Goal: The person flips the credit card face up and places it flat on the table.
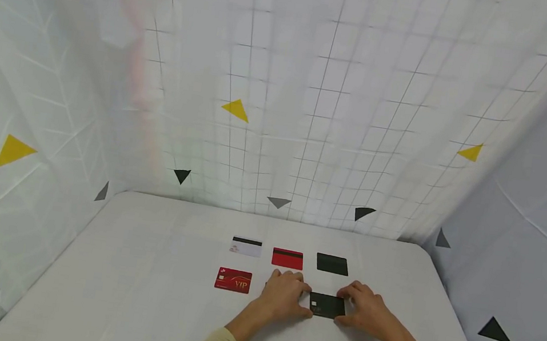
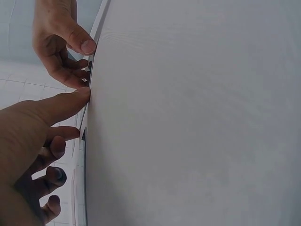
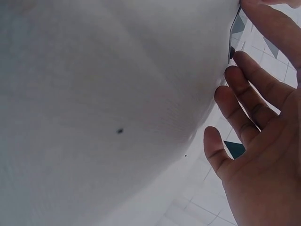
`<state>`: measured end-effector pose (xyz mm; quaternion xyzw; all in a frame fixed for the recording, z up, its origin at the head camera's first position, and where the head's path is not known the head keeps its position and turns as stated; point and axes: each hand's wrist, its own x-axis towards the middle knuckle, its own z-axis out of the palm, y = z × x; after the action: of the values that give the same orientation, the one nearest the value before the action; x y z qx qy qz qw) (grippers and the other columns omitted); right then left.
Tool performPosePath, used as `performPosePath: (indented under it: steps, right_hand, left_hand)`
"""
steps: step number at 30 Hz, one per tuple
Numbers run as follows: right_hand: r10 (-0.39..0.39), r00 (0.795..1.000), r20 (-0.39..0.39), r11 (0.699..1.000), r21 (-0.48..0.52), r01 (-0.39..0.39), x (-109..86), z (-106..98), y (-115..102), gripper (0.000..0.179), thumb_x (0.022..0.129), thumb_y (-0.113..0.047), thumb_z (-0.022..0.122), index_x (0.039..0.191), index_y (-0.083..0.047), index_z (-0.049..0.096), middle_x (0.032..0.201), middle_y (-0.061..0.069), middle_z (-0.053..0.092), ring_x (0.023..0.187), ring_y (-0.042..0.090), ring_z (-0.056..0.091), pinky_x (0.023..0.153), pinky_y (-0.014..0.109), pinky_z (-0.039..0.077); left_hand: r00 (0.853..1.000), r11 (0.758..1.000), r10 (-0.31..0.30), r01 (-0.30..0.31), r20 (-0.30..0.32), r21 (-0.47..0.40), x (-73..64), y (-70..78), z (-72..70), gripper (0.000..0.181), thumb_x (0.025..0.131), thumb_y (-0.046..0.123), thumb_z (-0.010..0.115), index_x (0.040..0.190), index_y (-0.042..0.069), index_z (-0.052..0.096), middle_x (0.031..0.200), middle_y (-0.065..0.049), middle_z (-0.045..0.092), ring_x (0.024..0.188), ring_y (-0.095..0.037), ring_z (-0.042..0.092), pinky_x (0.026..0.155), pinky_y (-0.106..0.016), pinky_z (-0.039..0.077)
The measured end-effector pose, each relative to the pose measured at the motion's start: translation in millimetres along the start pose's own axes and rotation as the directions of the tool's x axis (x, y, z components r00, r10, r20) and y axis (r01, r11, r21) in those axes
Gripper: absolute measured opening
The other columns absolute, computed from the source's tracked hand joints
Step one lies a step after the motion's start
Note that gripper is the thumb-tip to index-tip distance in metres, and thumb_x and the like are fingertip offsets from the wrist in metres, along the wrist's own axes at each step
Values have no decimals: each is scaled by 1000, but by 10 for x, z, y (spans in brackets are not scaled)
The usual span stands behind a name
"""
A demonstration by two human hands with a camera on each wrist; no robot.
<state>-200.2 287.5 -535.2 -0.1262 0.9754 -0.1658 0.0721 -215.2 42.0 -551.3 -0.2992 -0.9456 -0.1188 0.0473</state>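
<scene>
A black card [image 1: 326, 306] with a small chip and faint print lies face up, close over the white table, between both hands. My left hand [image 1: 284, 297] pinches its left end, thumb at the near corner and index finger at the far one. At the right end my right hand [image 1: 368, 312] grips the card the same way, its other fingers loosely bent. Seen edge-on in the left wrist view, the left thumb [image 2: 70, 103] meets the table line. The right wrist view shows the right fingers [image 3: 235, 101] spread beside the table surface.
Behind the hands lie a white card [image 1: 245, 247] with a dark stripe, a red striped card [image 1: 287, 259] and a plain black card [image 1: 332, 264]. A red VIP card [image 1: 233, 280] is left of my left hand. White curtains surround the table [image 1: 145, 280].
</scene>
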Motion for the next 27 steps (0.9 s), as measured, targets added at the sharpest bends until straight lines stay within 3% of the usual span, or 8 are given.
performPosePath:
  steps: [14, 18, 22, 27]
  right_hand:
    - [-3, 1000, 14, 1000, 5, 3, -4, -10, -1, 56, 67, -47, 90, 112, -20, 69, 104, -8, 57, 99, 15, 54, 83, 52, 42]
    - [12, 1000, 16, 999, 45, -13, -9, -18, -12, 58, 69, -52, 88, 115, -21, 68, 108, -8, 58, 102, 15, 54, 86, 52, 43]
    - [7, 1000, 3, 989, 146, -7, 37, -96, -87, 58, 76, -52, 83, 120, -18, 66, 114, -3, 59, 104, 19, 55, 84, 47, 47]
    - [-46, 999, -27, 974, 220, 51, 216, -195, -233, 56, 82, -47, 80, 126, -16, 65, 116, 3, 61, 104, 24, 56, 78, 41, 49]
  left_hand:
    - [1000, 1000, -23, 23, 13, 0, 5, 11, 16, 49, 74, 59, 82, 116, 34, 76, 99, 12, 66, 90, -8, 58, 75, -31, 36]
    - [999, 999, -31, 31, 8, -39, -10, 3, -5, 51, 75, 59, 81, 118, 32, 75, 95, 12, 64, 89, -7, 57, 77, -33, 38]
    - [997, 994, -67, 64, -25, -93, -14, -114, -65, 54, 78, 60, 79, 123, 31, 73, 91, 14, 61, 89, -5, 55, 85, -39, 45]
    - [989, 985, -135, 128, -54, -112, 35, -391, -216, 55, 78, 59, 79, 124, 27, 73, 88, 12, 61, 86, -7, 56, 87, -42, 45]
